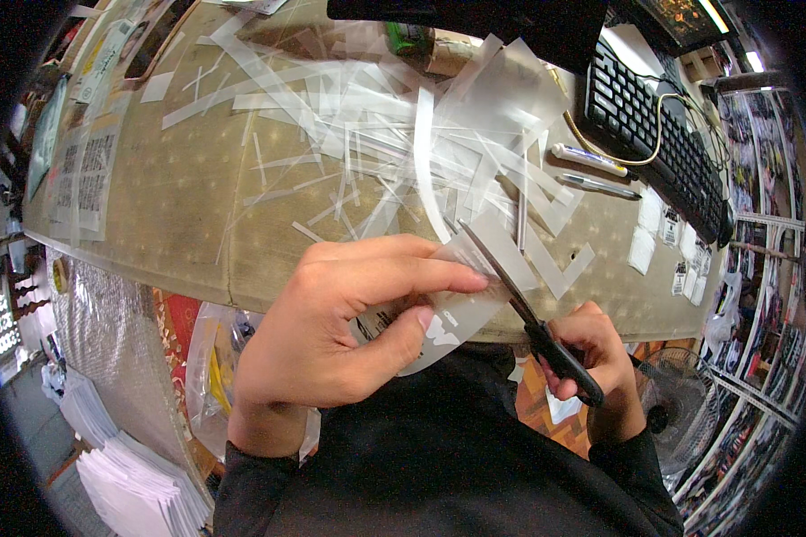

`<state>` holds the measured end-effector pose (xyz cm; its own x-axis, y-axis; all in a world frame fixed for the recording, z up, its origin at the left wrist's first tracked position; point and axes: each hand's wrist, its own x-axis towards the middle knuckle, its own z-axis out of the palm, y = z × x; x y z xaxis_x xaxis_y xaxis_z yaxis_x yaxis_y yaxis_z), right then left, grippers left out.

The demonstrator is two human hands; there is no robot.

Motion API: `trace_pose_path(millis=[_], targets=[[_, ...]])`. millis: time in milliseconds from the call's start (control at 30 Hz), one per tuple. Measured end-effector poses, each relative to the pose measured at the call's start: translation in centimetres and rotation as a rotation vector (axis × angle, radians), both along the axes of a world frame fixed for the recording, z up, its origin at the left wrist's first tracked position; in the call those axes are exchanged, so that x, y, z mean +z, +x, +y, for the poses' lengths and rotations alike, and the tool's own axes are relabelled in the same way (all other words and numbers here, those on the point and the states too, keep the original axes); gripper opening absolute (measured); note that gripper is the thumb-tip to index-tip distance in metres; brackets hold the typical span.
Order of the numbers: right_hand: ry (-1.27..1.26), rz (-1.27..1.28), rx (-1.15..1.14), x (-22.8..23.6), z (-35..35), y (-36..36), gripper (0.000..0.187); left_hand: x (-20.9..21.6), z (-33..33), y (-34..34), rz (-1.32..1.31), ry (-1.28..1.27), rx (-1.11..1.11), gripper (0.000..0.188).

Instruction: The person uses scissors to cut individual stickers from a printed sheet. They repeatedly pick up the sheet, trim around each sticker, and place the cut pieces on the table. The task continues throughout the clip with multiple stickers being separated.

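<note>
My left hand [345,313] pinches a translucent printed sheet [470,309] between thumb and fingers, just above the table's near edge. My right hand [587,349] grips a pair of black-handled scissors [557,347]. Their blades point up and to the left and lie along the sheet's right part; whether the blades are fully closed is hard to tell. Past the blade tips, a curved white strip [424,161] runs up across the table. Many thin clear offcuts [340,148] lie scattered on the tabletop beyond both hands.
A black keyboard [658,143] stands at the right, with a marker [589,161] and a pen [600,185] beside it. Small white packets [642,249] lie near the right edge. A fan [676,407] is at lower right, and stacked white paper [139,488] at lower left.
</note>
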<state>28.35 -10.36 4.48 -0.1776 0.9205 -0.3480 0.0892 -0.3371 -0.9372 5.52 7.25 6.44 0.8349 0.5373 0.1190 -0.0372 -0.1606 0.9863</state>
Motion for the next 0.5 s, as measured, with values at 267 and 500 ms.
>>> trace_pose_path(millis=[267, 500], targets=[[0.024, -0.025, -0.011, -0.05, -0.09, 0.01, 0.048, 0.01, -0.15, 0.18, 0.008, -0.034, 0.033, 0.031], [0.054, -0.065, 0.031, 0.23, 0.37, 0.22, 0.042, 0.31, 0.35, 0.21, 0.057, -0.133, 0.004, 0.033]])
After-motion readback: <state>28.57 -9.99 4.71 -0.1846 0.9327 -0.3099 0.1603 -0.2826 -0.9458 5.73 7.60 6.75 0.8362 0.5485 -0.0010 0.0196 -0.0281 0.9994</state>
